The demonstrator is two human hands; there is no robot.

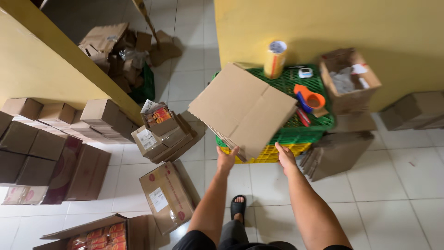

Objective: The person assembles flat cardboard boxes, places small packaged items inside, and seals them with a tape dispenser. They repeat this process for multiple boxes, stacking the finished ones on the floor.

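A stack of flattened brown cardboard boxes (243, 109) lies tilted on the green crate (319, 122), overhanging its near left corner. My left hand (226, 159) touches the stack's near edge from below. My right hand (285, 155) grips the same near edge a little to the right. Both arms reach forward from the bottom of the view. The green crate sits on a yellow crate (277, 153).
On the green crate stand a tall yellow tape roll stack (274, 59), an orange and blue tape dispenser (309, 98) and a small white device (305, 72). An open box (349, 81) sits to the right, flat cartons (335, 153) lean below it. Sealed cartons (169, 194) and box piles (46, 153) cover the floor at left.
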